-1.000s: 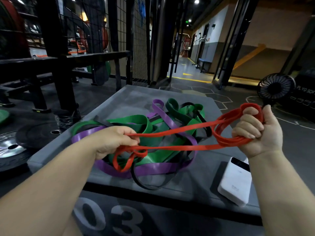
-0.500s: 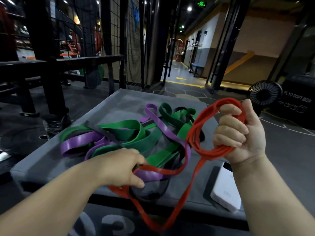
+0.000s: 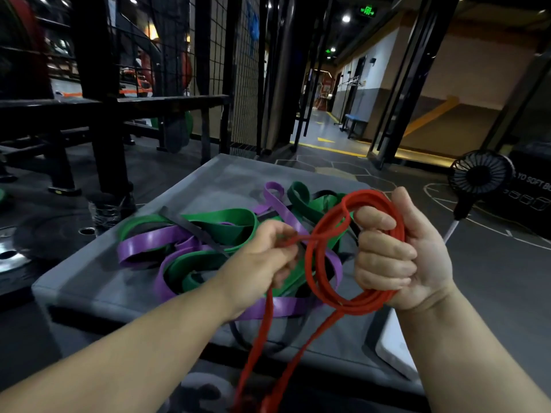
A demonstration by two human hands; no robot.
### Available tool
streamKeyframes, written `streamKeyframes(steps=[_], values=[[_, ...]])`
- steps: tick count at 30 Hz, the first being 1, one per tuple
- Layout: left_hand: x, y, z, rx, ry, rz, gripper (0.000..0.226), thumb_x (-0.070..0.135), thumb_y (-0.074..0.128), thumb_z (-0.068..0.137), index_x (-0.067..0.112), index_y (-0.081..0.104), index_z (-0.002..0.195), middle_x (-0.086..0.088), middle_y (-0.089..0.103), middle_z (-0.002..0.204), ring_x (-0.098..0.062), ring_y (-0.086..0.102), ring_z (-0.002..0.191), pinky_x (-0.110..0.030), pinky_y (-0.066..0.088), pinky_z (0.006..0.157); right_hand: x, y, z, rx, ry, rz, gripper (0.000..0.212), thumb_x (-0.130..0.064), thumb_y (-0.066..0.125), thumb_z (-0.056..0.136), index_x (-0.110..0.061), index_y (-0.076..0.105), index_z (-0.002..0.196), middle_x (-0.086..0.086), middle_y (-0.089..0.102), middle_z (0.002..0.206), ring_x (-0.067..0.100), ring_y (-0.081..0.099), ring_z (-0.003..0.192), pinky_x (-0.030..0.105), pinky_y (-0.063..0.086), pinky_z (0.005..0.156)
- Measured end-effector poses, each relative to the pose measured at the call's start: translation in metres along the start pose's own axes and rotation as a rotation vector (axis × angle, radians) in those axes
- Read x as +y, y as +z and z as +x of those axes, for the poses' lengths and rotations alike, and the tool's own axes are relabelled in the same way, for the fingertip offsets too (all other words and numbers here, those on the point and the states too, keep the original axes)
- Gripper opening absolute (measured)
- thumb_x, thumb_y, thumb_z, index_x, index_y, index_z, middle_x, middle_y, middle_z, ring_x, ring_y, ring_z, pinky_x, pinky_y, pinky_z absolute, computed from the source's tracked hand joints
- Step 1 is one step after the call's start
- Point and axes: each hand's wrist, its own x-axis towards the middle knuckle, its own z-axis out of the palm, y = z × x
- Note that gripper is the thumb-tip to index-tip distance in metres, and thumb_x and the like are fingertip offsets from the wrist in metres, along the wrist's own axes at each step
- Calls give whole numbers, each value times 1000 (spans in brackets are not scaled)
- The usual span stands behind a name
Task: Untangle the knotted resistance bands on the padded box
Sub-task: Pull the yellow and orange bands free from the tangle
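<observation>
— Resistance bands lie tangled across the padded box. And the red one?
— We grip the red band coiled in our right hand above the near edge; our left hand pinches one strand.

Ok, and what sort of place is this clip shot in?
Most likely a gym: resistance bands piled on a padded box, weight plates on the floor at left, a black steel rack behind.

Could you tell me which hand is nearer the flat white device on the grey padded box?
Right. The right hand, gripping the coiled red rubber band, is close above the flat white device; the left hand pinches it farther left.
</observation>
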Motion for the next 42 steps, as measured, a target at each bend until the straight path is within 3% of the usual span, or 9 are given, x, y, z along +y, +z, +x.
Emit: streamKeyframes(steps=[5,11,17,23,28,30,34,38,42], values=[[9,-17,6,138,5,-92,14,6,33,100,15,36,89,4,40,63,-9,23,49,-26,15,47,3,9,-1,-84,82,-57,39,-50,38,100,-16,35,81,-10,25,45,1,21,33,16,24,36],[4,-10,6,170,-85,-32,12,12,35,100,14,37,88,2,43,63,-9,27,45,-19,21,40,9,18,3,-143,118,-41,39,-50,39,100,-16,36,80,-10,26,45,1,21,32,15,22,34],[-11,3,-1,-33,-125,83,12,9,50,98,14,48,87,10,58,55,-9,49,52,-20,41,52,1,16,2,-46,-37,-2,35,-50,41,99,-20,37,81,-11,26,47,0,22,33,15,23,35],[-25,17,-11,-298,-178,276,18,9,55,95,25,61,91,10,64,88,1,57,82,-12,43,78,-12,6,-2,96,-267,90,40,-51,45,97,-12,47,88,-6,38,56,7,32,42,21,31,48],[-24,6,-11,-264,-291,483,22,18,59,92,35,67,80,12,66,77,-6,58,70,-20,46,70,-19,10,-8,192,-342,63,17,-27,51,98,-12,45,93,-7,36,63,6,35,50,19,33,53],[-23,2,-8,-235,-326,445,19,14,56,94,30,64,87,6,69,84,-8,63,79,-25,49,79,-22,14,-10,210,-340,76,12,-22,50,98,-12,44,96,-7,37,65,6,36,52,19,34,54],[-17,-2,-5,-83,-364,171,3,7,48,98,9,49,96,-5,72,85,-4,59,62,-19,46,62,-26,17,-14,198,-336,150,14,-24,51,98,-12,43,97,8,48,62,8,39,53,21,36,55],[-6,1,-12,-126,-426,11,9,12,47,100,12,54,94,-3,72,89,-8,62,72,-17,48,60,-26,9,-14,172,-402,209,20,-29,52,99,-11,46,94,7,55,63,7,39,51,20,36,55],[-4,13,-18,-188,-429,-147,13,11,47,100,12,57,91,0,62,75,-10,58,64,-31,50,70,-22,4,-8,411,-632,54,24,-35,52,97,-16,51,84,-7,45,56,5,42,43,17,40,48]])
